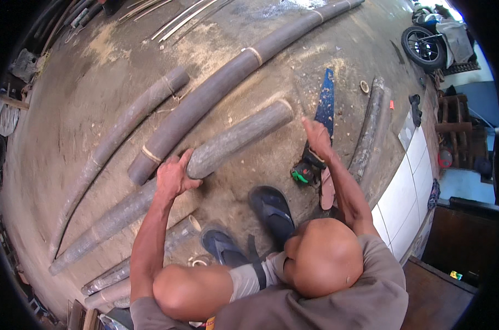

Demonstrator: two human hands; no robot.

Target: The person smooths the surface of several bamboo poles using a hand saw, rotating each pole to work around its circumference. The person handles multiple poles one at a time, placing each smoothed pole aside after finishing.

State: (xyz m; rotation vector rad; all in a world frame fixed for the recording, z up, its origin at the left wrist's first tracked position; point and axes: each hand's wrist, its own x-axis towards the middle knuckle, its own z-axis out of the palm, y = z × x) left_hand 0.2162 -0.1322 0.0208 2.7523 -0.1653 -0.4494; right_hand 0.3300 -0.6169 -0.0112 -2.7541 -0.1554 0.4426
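Note:
A thick grey-brown bamboo pole (244, 135) lies slanting across the floor in front of me. My left hand (174, 175) is closed around it partway along, thumb towards me and fingers over the top. Right of the pole's far cut end, my right hand (319, 138) is over a handsaw with a blue blade (327, 99), covering part of it. Its fingers look curled, with one digit sticking out towards the pole; whether it holds anything is hidden. A black and green object (303, 173), perhaps the saw's handle, shows just below that hand.
A long dark bamboo pole (222, 88) and a thinner curved one (117, 132) lie beyond. Shorter bamboo pieces (178, 234) are by my left foot, other poles (369, 129) to the right. Sawdust, a cut ring (364, 86), white tiles (406, 187) and a motorbike wheel (423, 47) also show.

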